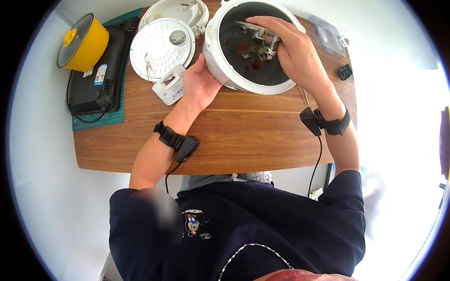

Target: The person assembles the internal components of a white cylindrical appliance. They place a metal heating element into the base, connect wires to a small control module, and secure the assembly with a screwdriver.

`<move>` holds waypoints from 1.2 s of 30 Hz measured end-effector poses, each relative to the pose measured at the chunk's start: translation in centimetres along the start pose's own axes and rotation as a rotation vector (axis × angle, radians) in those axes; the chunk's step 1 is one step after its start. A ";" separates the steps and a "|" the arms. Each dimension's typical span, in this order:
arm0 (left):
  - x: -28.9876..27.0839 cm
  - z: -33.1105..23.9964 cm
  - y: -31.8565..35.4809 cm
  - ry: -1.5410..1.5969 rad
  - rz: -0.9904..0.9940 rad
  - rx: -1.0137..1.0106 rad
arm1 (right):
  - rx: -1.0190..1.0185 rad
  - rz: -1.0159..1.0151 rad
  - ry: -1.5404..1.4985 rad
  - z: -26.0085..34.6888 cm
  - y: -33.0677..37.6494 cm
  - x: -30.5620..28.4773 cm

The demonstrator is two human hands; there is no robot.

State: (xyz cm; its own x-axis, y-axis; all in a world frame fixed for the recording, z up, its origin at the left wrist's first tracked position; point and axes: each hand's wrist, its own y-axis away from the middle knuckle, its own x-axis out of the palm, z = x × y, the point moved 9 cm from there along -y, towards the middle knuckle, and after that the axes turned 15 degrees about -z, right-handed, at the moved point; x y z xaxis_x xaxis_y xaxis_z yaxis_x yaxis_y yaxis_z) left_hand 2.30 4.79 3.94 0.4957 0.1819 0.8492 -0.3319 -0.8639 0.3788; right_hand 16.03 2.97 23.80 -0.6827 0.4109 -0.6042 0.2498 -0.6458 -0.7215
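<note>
A white rice cooker body (287, 86) stands at the far side of the table, its dark, stained inside facing up. My left hand (201, 87) is against its near left wall, thumb up and the other fingers partly hidden by the wall. Over the opening, my right hand (300, 54) is closed round a flat metal part (257, 31) with brackets and small fittings on it. More metal pieces (255, 52) show below it; whether they are joined to it I cannot tell. Beside my left hand lie a round white vented cover (157, 51) and a white handle-shaped panel (171, 87) with thin wires.
A white lid (199, 14) lies behind the vented cover. To the left, a yellow pot (89, 47) with a glass lid sits on a black appliance (96, 91) over a green cutting mat (98, 122). A clear plastic box (326, 37) and a small black object (344, 72) are at right.
</note>
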 end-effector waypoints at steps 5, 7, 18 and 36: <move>0.0 -0.1 -0.2 0.002 0.014 0.004 | -0.021 0.008 -0.037 0.7 -0.1 0.9; -0.2 0.0 -0.2 0.013 0.011 -0.002 | -0.002 0.025 -0.096 0.4 -0.3 1.5; 0.1 -0.1 0.3 0.028 -0.019 0.020 | 0.214 0.007 -0.166 -1.6 0.3 2.6; 0.2 -0.4 0.7 0.001 -0.056 0.041 | 0.076 -0.001 -0.067 -1.7 -0.1 2.4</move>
State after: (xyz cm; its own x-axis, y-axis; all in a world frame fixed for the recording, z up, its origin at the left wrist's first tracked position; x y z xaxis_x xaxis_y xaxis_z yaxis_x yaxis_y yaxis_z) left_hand 1.88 4.37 4.53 0.5121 0.2307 0.8274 -0.2702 -0.8711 0.4101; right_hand 15.52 5.12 21.84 -0.7281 0.3692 -0.5776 0.1976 -0.6937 -0.6926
